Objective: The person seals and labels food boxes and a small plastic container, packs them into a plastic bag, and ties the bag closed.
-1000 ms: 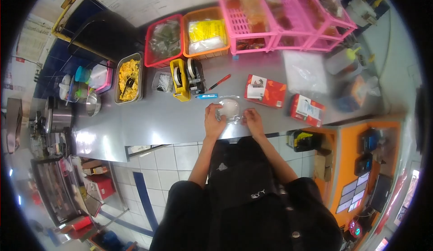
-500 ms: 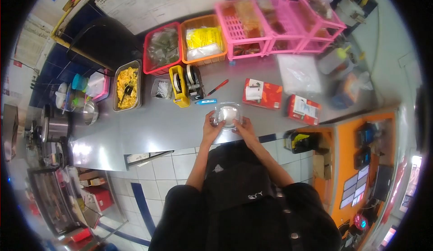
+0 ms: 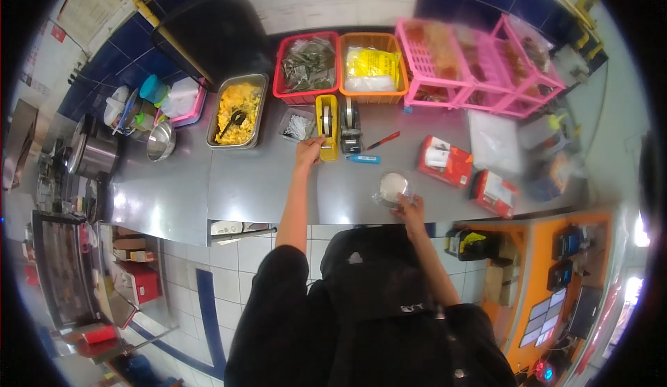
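Note:
My left hand [image 3: 310,151] reaches to the front end of a yellow tape dispenser [image 3: 326,126]. Its fingertips are pinched together there; what lies between them is too small to make out. With my right hand [image 3: 410,213] I grip the near right edge of a clear plastic container [image 3: 393,188] with something round and white in it. This container is at the counter's front edge. Close to the dispenser are a black tape dispenser [image 3: 351,133], a blue marker [image 3: 363,159], a red pen [image 3: 384,140] and a small tub of white pieces [image 3: 297,125].
A metal tray of yellow food [image 3: 253,144] stands left on the steel counter [image 3: 264,185]. Red [image 3: 306,97] and orange [image 3: 375,97] baskets and pink racks [image 3: 431,95] line the back. Two red boxes [image 3: 455,168] [image 3: 495,194] and plastic bags [image 3: 495,140] lie right.
My left hand has let go of the container and moved left to the yellow tape dispenser. My right hand still holds the container. The camera view has shifted.

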A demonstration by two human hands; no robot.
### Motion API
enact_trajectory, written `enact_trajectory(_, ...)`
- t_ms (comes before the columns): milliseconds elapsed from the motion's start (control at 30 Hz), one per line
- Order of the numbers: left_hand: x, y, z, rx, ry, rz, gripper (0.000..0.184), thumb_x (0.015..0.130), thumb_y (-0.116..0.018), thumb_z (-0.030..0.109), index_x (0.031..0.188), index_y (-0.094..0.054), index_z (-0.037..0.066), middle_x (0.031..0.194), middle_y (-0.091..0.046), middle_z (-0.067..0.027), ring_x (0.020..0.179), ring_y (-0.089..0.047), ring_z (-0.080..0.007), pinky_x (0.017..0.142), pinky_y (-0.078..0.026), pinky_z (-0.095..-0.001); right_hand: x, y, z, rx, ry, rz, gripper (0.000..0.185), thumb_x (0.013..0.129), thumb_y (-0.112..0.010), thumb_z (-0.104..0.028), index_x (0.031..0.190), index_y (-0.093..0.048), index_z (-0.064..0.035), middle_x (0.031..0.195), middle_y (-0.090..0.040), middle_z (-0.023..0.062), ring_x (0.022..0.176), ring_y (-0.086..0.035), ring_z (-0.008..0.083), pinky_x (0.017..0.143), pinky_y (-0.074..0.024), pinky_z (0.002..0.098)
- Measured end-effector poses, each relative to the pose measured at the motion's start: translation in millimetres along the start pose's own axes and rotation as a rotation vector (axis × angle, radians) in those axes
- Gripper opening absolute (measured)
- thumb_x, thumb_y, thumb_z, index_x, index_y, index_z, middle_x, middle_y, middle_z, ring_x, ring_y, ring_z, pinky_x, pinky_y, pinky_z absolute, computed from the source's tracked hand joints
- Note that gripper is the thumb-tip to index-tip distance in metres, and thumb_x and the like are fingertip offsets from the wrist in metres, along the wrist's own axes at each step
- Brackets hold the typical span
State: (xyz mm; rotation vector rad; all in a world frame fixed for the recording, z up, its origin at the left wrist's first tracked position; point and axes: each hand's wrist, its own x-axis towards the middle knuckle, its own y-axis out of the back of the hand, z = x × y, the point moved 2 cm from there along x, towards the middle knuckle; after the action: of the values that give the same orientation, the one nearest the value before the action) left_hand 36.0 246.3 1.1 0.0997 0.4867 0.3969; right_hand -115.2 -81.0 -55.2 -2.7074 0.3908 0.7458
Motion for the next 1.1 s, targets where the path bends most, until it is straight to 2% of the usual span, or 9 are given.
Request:
enact_trajectory(33,8.8,-3.0,-0.3,0.056,0.134,-0.141,0.028,0.086,-0.074,0.031,0.097,-0.073,0.005,0.083,-0.066,-0.0036,0.062,-0.054,-0.0100,0.049,-0.042,-0.0248,-0.9,0.0,-0.5,0.006,0.004,0.013,0.067,0.082,-0.081,-0.024,0.126,-0.034,-0.0021,0.101,-0.061,0.0139,0.076,-0.062,0.0166,0.069,-0.0581,0.0337)
enact_trajectory(167,21.8,-7.4,-9.3,-0.012,0.108,-0.233,0.026,0.085,-0.075,0.031,0.091,-0.074,0.006,0.079,-0.067,-0.0021,0.065,-0.056,-0.0103,0.058,-0.046,-0.0271,-3.0,-0.1,3.0,0.038,0.016,0.022,0.067,0.082,-0.081,-0.023,0.126,-0.034,-0.0026,0.101,-0.061,0.0143,0.077,-0.063,0.0170,0.069,-0.0584,0.0343)
enact_trajectory(233,-1.6,-1.4,-3.4,-0.014,-0.085,-0.101,0.026,0.086,-0.075,0.029,0.087,-0.074,0.004,0.075,-0.067,-0.0012,0.069,-0.059,-0.0102,0.068,-0.048,-0.0264,-3.9,-3.7,-0.6,0.031,0.003,0.050,0.066,0.082,-0.081,-0.022,0.126,-0.035,-0.0026,0.100,-0.061,0.0136,0.078,-0.063,0.0168,0.068,-0.0585,0.0345)
enact_trajectory(333,-42.2,-0.9,-6.9,-0.114,-0.202,0.047,0.027,0.088,-0.073,0.028,0.084,-0.074,0.001,0.077,-0.070,-0.0027,0.073,-0.061,-0.0094,0.070,-0.046,-0.0237,-5.5,-4.9,-1.0,0.032,0.013,0.052,0.064,0.083,-0.080,-0.022,0.125,-0.036,-0.0029,0.099,-0.061,0.0129,0.080,-0.063,0.0167,0.069,-0.0585,0.0342)
enact_trajectory(467,-44.6,-4.5,-33.8,-0.283,-0.322,0.032,0.028,0.089,-0.071,0.027,0.084,-0.073,-0.001,0.076,-0.071,-0.0042,0.071,-0.061,-0.0093,0.069,-0.047,-0.0248,-7.3,-4.3,0.4,0.042,0.041,0.036,0.062,0.083,-0.080,-0.023,0.124,-0.037,-0.0033,0.098,-0.062,0.0123,0.079,-0.063,0.0164,0.068,-0.0585,0.0339)
enact_trajectory(667,-28.9,-2.2,-57.3,-0.014,-0.221,0.047,0.027,0.090,-0.069,0.027,0.079,-0.074,0.003,0.068,-0.069,-0.0040,0.064,-0.062,-0.0097,0.065,-0.048,-0.0269,-7.8,-7.2,-5.2,-0.003,0.012,0.054,0.065,0.083,-0.080,-0.023,0.126,-0.037,-0.0036,0.097,-0.061,0.0115,0.078,-0.063,0.0165,0.068,-0.0585,0.0334)
enact_trajectory(800,-21.5,2.5,-33.5,0.398,-0.337,0.105,0.026,0.087,-0.070,0.029,0.077,-0.074,0.004,0.067,-0.069,-0.0084,0.062,-0.066,-0.0170,0.062,-0.050,-0.0328,-8.7,-7.9,-5.6,0.004,0.011,0.061,0.067,0.082,-0.081,-0.023,0.127,-0.036,-0.0022,0.098,-0.060,0.0123,0.077,-0.063,0.0181,0.068,-0.0591,0.0343)
enact_trajectory(967,-38.8,13.9,-72.7,0.784,-0.389,0.162,0.024,0.085,-0.071,0.027,0.078,-0.075,0.004,0.069,-0.070,-0.0118,0.062,-0.068,-0.0238,0.064,-0.053,-0.0357,-9.6,-10.3,-8.7,0.051,0.017,0.068,0.066,0.082,-0.081,-0.022,0.126,-0.036,-0.0006,0.098,-0.059,0.0128,0.074,-0.063,0.0181,0.067,-0.0594,0.0344)
enact_trajectory(1100,-107.4,-10.4,-98.2,0.311,-0.405,-0.449,0.015,0.088,-0.067,0.015,0.088,-0.075,0.003,0.074,-0.072,-0.0087,0.065,-0.068,-0.0166,0.063,-0.053,-0.0307,-6.3,-4.6,0.3,0.049,0.025,0.066,0.064,0.083,-0.080,-0.022,0.124,-0.036,-0.0006,0.097,-0.059,0.0128,0.073,-0.063,0.0174,0.065,-0.0593,0.0339)
